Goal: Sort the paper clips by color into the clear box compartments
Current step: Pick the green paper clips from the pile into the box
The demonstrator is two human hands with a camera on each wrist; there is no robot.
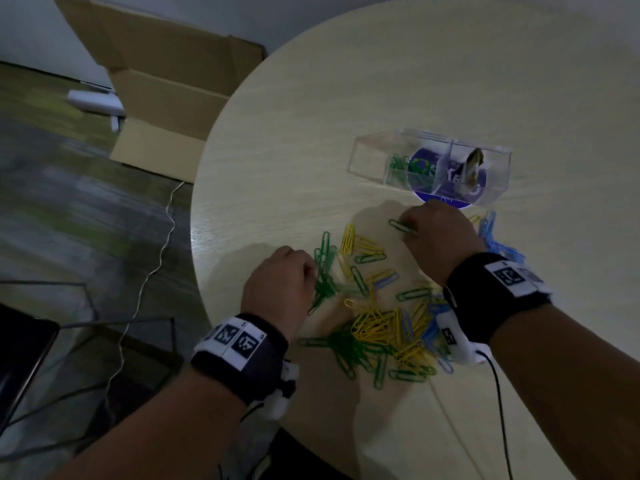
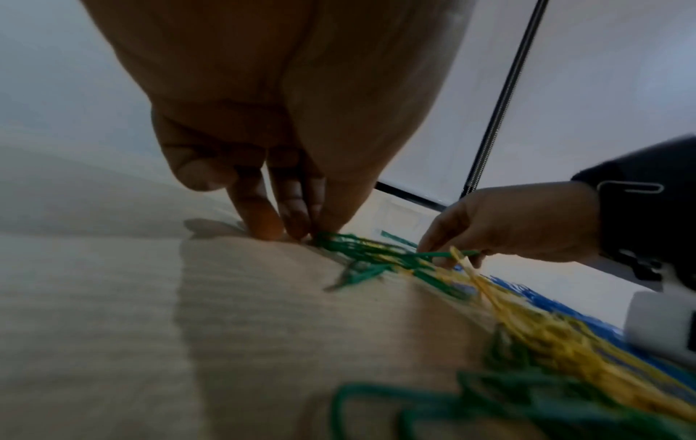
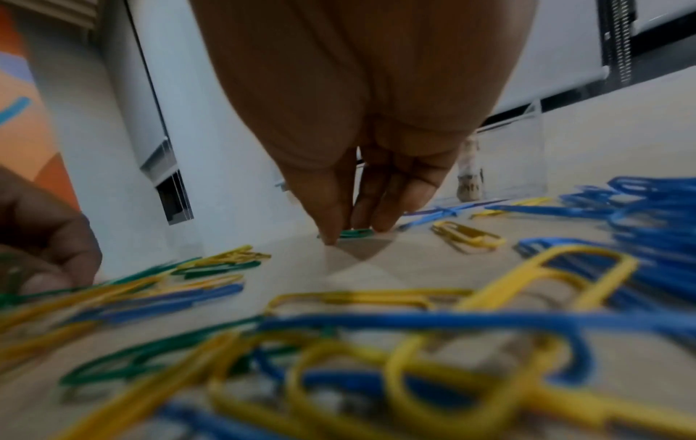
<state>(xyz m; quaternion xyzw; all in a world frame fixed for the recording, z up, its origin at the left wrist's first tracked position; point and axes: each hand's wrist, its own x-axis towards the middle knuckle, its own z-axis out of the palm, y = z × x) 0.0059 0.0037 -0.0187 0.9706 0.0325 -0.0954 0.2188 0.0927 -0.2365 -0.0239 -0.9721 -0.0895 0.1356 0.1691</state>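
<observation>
A clear box [image 1: 367, 157] with divided compartments stands on the round table; green clips [image 1: 398, 166] lie in its left compartment. My right hand [image 1: 410, 232] [image 3: 354, 235] is just in front of the box, thumb and fingers pinching one green clip [image 1: 400, 226] [image 3: 356, 233] at the table surface. My left hand [image 1: 311, 271] [image 2: 305, 233] is curled at the left side of the pile, its fingertips [image 2: 263, 226] down on the table and pinching the end of a bunch of green clips [image 1: 323, 275] [image 2: 361, 253]. Mixed green, yellow and blue clips [image 1: 381, 330] spread between my wrists.
Blue clips [image 1: 495, 237] are grouped to the right of my right hand. A purple round disc [image 1: 446, 199] lies under the box. The table edge [image 1: 197, 271] curves just left of my left hand. On the floor are a cardboard box [image 1: 166, 81] and a thin cable [image 1: 156, 258].
</observation>
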